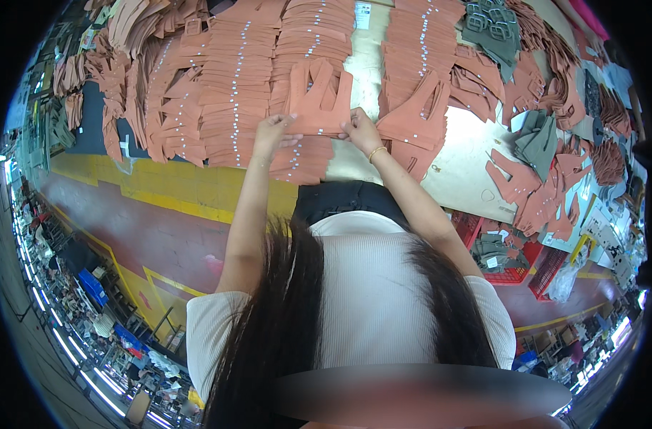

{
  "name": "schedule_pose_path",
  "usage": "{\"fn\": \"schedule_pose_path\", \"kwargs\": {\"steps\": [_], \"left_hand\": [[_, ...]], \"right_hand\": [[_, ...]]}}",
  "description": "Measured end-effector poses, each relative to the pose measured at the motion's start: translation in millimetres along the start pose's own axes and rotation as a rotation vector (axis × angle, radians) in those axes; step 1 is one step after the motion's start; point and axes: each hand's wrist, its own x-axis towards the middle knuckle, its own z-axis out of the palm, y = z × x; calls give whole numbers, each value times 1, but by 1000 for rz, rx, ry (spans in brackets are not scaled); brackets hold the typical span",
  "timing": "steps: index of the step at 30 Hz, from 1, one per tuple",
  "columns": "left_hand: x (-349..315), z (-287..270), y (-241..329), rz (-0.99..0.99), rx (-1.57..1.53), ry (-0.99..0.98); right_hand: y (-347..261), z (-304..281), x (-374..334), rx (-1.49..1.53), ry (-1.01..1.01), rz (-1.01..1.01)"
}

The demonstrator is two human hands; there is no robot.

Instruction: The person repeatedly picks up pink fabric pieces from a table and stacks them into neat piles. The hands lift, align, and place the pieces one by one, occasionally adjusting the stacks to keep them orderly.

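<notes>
An orange cut fabric piece (319, 111) with two strap-like upper parts is stretched out between my hands above the table. My left hand (272, 136) pinches its lower left corner, some fingers extended along the edge. At the lower right corner, my right hand (361, 134) has its thumb and fingers closed on the edge. Small white stickers dot the overlapping rows of orange pieces (240, 71) lying under and around it. A looser stack of orange pieces (415, 118) lies just right of my right hand.
Dark green pieces with buckles (491, 32) lie at the far right, more green fabric (536, 139) nearer. Orange pieces (515, 179) sprawl over the table's right end. Red crates (508, 264) stand below it. A yellow band (161, 187) edges the floor along the table's left front.
</notes>
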Motion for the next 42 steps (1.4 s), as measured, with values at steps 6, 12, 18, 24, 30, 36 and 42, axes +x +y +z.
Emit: {"fn": "schedule_pose_path", "kwargs": {"steps": [6,12,18,24,30,36,42], "left_hand": [[3,-1,2,21,71,-30],[-9,11,15,244,324,-10],[-19,12,99,816,940,-17],[50,-17,211,698,506,-89],[185,-67,266,521,665,46],[250,-106,256,373,760,188],[252,-112,254,375,666,153]], "right_hand": [[4,3,-5,-50,35,-42],[-12,2,-12,-356,73,-40],[-60,-4,-74,-712,-107,-107],[-81,-15,-95,-752,-178,-250],[-88,-20,-87,-775,-174,-201],[-97,-29,-73,-763,-146,-167],[-103,-32,-59,-764,-135,-140]]}}
